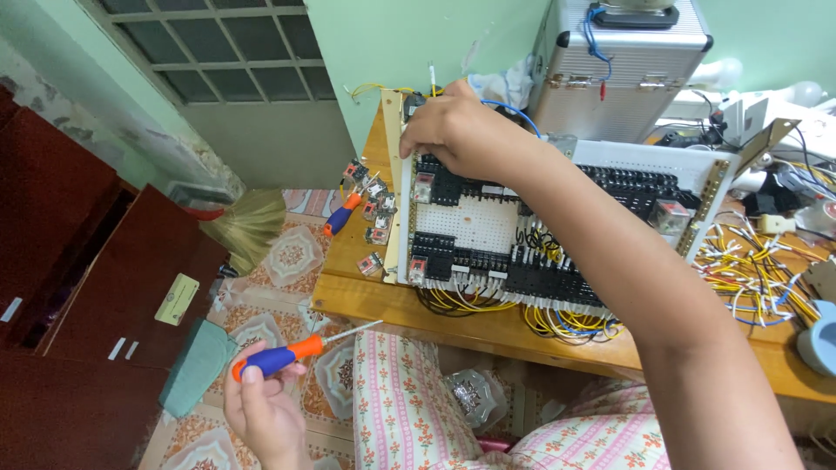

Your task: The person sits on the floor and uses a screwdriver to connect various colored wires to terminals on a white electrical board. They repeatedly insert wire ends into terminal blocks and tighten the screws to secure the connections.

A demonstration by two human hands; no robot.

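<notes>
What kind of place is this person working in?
Probably a home workshop for electrical work: a wiring panel with relays on a wooden table, loose wires, a screwdriver in the left hand, and a patterned tiled floor.

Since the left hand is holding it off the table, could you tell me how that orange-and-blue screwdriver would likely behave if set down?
The screwdriver looks stiff, with a thin metal shaft. Its rounded handle may roll on the wooden table. The left hand holds it loosely, so it seems light.

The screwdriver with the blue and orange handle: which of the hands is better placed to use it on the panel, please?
Left, probably: the left hand grips the screwdriver, while the right hand rests on the relay panel.
</notes>
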